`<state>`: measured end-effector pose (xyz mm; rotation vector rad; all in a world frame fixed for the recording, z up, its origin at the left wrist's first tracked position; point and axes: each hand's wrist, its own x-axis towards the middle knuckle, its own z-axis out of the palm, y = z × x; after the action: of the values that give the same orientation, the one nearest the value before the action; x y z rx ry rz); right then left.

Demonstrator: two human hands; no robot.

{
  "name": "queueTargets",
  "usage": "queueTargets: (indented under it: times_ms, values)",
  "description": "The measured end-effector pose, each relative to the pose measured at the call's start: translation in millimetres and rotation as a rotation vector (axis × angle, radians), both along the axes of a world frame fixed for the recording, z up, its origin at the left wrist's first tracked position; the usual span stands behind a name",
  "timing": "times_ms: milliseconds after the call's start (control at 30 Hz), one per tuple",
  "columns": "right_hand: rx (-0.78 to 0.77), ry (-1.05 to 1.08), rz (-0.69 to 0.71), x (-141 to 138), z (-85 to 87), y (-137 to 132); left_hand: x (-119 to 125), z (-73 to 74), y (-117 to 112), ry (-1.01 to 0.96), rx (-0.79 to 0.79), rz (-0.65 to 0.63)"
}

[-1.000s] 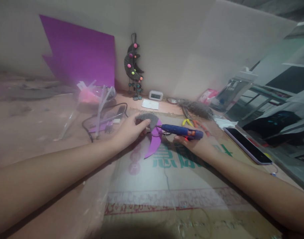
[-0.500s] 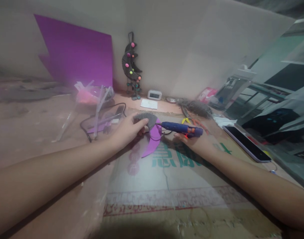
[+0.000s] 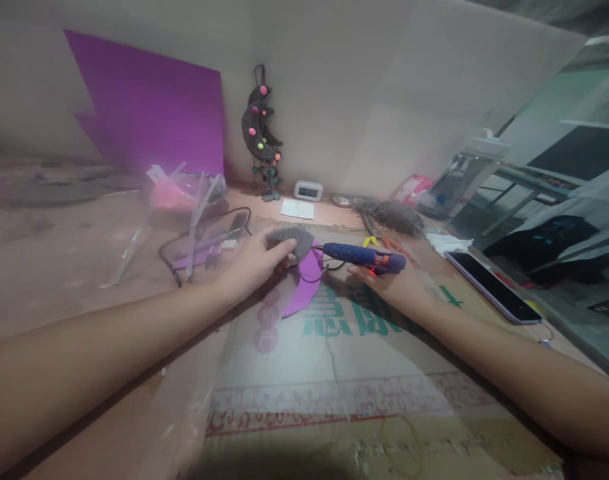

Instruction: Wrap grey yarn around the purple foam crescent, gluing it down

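A purple crescent cut-out (image 3: pixel 304 283) lies on a flattened cardboard sheet (image 3: pixel 334 373); its upper end is wrapped in grey yarn (image 3: pixel 292 238). My left hand (image 3: pixel 254 263) pinches that grey-wrapped end, fingers closed on it. My right hand (image 3: pixel 389 283) grips a blue glue gun (image 3: pixel 364 257), whose nozzle points left and sits close to the crescent's upper edge. A red light glows on the gun by my fingers.
A purple board (image 3: pixel 149 107) leans on the wall beside a finished moon ornament (image 3: pixel 260 133). Glue sticks and a black cable (image 3: pixel 199 230) lie left. A small clock (image 3: pixel 308 191), grey yarn bundle (image 3: pixel 394 215), pliers (image 3: pixel 384 243) and a phone (image 3: pixel 492 287) sit behind and right.
The view has shifted slightly; both hands, the crescent and the glue gun hold nearly the same pose, with the gun's nozzle a touch nearer the grey end.
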<state>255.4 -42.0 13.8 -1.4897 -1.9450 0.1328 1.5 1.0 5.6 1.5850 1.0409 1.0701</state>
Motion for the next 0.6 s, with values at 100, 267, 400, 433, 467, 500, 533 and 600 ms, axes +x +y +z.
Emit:
queueTargets:
  times_ms: [100,267,400,433,467,500,533,600]
  values:
    - [0.005,0.005,-0.003,2.4,-3.0,1.6,0.7,0.8,-0.9,-0.012,-0.005,-0.007]
    - [0.063,0.063,0.0,6.6,-9.9,6.6,1.5,2.2,-2.0,-0.027,-0.023,-0.002]
    - [0.043,0.049,0.01,8.8,-11.3,9.8,1.2,1.2,-2.0,-0.008,-0.022,0.006]
    - [0.042,0.044,0.011,9.2,-11.2,10.3,1.2,1.0,-2.0,-0.003,-0.024,0.006]
    - [0.042,0.043,0.015,9.6,-11.3,10.7,1.3,0.7,-2.1,0.003,-0.025,0.005]
    - [0.042,0.042,0.019,10.1,-11.5,11.0,1.4,0.6,-2.2,0.007,-0.024,0.003]
    - [0.043,0.044,0.022,10.4,-11.8,11.2,1.5,0.5,-2.3,0.01,-0.022,0.0]
    - [0.049,0.055,0.017,10.8,-12.9,11.6,1.6,0.7,-2.8,0.013,-0.016,-0.005]
